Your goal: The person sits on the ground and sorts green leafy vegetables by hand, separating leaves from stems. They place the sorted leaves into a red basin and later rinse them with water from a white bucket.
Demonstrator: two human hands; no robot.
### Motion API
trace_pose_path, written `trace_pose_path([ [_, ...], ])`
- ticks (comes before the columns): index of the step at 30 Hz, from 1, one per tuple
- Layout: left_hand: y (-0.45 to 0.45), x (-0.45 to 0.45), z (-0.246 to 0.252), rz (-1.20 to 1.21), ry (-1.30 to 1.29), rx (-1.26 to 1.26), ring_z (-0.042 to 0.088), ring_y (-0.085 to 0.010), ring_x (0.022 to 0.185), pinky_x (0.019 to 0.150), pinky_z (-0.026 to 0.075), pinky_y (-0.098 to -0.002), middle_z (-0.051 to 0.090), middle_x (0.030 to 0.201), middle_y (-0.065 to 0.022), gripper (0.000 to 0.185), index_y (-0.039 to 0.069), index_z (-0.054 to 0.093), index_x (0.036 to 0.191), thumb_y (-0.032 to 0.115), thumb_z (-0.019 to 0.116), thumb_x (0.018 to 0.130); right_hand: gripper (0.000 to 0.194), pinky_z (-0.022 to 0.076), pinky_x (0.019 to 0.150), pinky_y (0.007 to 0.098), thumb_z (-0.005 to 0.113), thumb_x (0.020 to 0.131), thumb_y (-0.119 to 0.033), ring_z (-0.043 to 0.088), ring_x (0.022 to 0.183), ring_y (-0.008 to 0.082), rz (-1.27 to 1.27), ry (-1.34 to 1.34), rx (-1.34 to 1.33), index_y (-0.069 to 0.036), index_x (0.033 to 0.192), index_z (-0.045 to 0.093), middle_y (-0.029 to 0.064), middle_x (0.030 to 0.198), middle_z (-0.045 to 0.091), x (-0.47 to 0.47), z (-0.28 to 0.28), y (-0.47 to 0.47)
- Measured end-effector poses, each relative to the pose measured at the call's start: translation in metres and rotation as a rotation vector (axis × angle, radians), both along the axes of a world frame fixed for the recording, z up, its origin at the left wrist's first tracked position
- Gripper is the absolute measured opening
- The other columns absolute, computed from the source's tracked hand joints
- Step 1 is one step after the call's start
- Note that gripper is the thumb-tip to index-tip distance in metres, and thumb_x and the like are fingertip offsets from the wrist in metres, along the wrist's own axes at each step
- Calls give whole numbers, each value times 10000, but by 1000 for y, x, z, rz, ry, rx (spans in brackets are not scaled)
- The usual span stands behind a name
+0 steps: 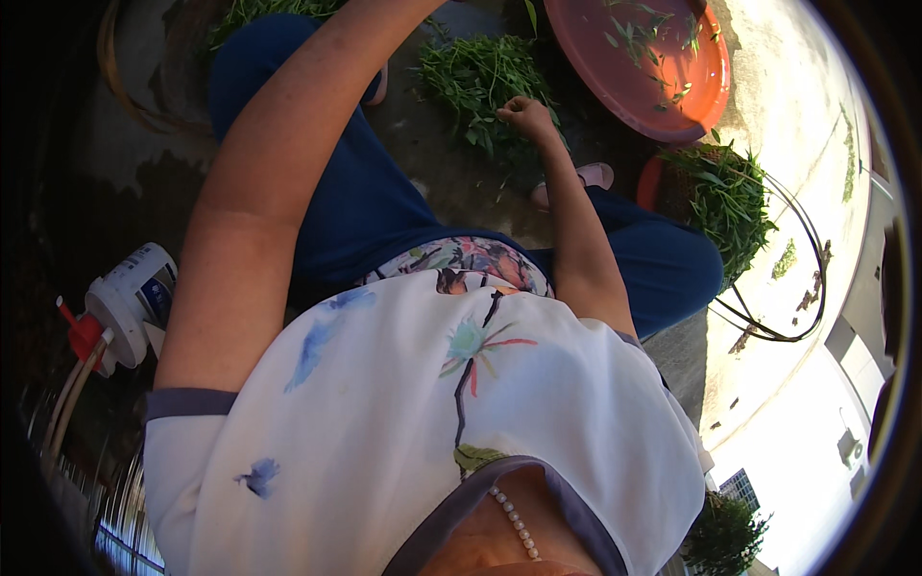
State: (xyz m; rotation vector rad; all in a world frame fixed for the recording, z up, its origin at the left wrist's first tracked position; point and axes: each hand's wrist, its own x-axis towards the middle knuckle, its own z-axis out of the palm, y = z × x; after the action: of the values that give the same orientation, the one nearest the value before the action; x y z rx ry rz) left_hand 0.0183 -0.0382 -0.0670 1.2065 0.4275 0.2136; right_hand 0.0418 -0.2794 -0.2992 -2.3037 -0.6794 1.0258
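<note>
My left forearm [324, 79] reaches forward past the top edge, and its hand is out of view. My right hand [529, 119] is over the right side of a heap of leafy green stems [482, 79] on the wet concrete floor [461, 194]. Its fingers are curled in. Whether a stem is pinched between them cannot be made out. Beyond that hand, to the right, a large orange-red plastic basin [605, 65] has loose green sprigs [648, 50] in it, partly in sunlight.
By my right knee stands a basket heaped with greens [735, 209], with a thin dark hoop [821, 266] beside it. More greens [274, 9] lie past my left knee. At the left are a white plastic container [137, 295] with a red part and a curved cane-like hoop [108, 65].
</note>
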Motion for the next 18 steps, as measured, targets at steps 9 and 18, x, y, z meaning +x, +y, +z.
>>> trace_pose_path([
  [9, 1, 3, 0, -53, -59, 5, 537, -139, 530, 476, 444, -248, 583, 662, -102, 152, -30, 554, 909, 75, 448, 883, 217, 462, 779, 429, 473, 754, -123, 567, 921, 331, 271, -401, -221, -112, 905, 629, 124, 1113, 513, -43, -33, -8],
  [18, 5, 7, -9, -3, -36, 0, 537, -134, 527, 457, 420, -239, 563, 636, -79, 117, -6, 554, 865, 71, 466, 864, 274, 461, 734, 315, 635, 677, -111, 604, 843, 219, -253, -133, 170, -43, 940, 597, 108, 925, 630, 28, 58, 12],
])
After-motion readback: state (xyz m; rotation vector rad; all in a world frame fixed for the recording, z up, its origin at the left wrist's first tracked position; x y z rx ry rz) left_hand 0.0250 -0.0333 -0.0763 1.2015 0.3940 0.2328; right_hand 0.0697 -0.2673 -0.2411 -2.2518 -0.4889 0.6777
